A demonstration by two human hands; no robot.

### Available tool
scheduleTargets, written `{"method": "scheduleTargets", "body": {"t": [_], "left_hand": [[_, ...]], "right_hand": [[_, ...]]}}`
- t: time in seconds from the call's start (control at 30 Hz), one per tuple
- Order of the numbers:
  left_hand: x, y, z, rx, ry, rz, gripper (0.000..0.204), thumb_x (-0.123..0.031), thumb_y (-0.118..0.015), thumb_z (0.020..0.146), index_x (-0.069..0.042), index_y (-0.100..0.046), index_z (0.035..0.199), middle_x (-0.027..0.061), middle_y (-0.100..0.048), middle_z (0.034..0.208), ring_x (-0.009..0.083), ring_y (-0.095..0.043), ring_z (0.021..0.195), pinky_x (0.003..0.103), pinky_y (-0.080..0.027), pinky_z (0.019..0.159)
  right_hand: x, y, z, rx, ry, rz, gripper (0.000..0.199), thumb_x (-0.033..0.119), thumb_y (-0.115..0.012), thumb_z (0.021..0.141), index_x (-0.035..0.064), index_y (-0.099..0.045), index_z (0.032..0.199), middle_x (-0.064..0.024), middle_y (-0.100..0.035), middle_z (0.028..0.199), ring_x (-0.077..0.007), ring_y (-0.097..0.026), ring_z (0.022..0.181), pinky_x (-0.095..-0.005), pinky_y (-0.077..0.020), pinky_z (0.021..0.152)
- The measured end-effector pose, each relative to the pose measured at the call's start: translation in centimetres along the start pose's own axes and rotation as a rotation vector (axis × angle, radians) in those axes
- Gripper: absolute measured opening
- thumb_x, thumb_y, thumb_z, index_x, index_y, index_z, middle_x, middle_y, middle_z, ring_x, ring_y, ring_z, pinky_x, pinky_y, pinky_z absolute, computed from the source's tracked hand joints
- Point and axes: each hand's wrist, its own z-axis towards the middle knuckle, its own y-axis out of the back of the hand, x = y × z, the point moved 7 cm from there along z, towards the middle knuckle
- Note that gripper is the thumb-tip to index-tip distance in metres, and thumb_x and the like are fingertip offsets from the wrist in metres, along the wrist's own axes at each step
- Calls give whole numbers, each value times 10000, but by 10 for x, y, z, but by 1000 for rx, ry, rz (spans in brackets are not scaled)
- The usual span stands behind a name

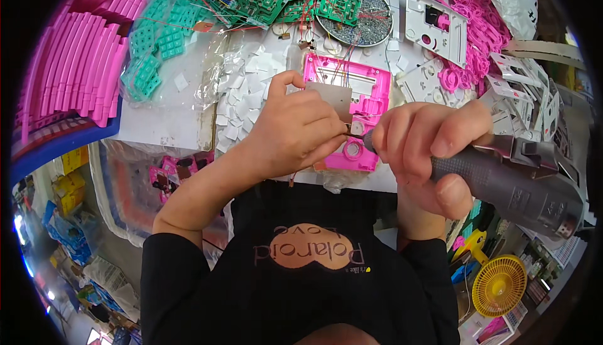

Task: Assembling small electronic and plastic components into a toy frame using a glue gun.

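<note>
Housing of pink plastic (370, 107), lying on the desk (147, 125) partly under the left hand (295, 122), likely handles light, stiff and slick, best held by its side walls; right-hand (430, 137) fingers curl round a grey electric screwdriver (496, 175), left-hand pinch unclear.

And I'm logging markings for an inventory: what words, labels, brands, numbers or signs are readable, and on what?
Black T-shirt: upside-down lettering, large enough to read; I don't copy printed wording.
Grey electric screwdriver in the right hand: markings too small to read.
White plastic panels, right: print too small to read.
</note>
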Motion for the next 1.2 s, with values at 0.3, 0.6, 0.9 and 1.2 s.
{"method": "scheduleTargets", "body": {"t": [0.3,0.6,0.9,1.2], "left_hand": [[14,3,-7,30,59,120,147,-165,-793,800,-128,-672,875,1,-723,985,177,-684,957,523,-328,1065],[11,-15,-19,170,138,144,161,-165,-766,810,-106,-616,810,6,-703,1058,183,-674,993,495,-340,1047],[17,-10,-24,97,213,89,115,-159,-739,842,-141,-673,934,-19,-716,1009,144,-690,1009,553,-268,1138],[29,-13,-19,9,266,-55,105,-166,-761,832,-155,-710,923,-25,-726,915,166,-706,924,602,-206,1186]], "right_hand": [[-18,17,0,-108,33,6,357,183,-714,908,58,-445,1106,-37,-533,710,-142,-499,614,-333,-458,603],[-54,29,7,-123,-20,-73,294,192,-687,941,85,-430,1034,-34,-494,677,-146,-469,606,-330,-419,571],[-63,33,6,-38,-13,-409,293,157,-706,908,83,-432,979,-40,-503,656,-134,-458,560,-334,-427,545],[-28,1,16,103,22,91,381,226,-748,883,65,-455,1067,-37,-529,685,-148,-501,610,-340,-464,615]]}}
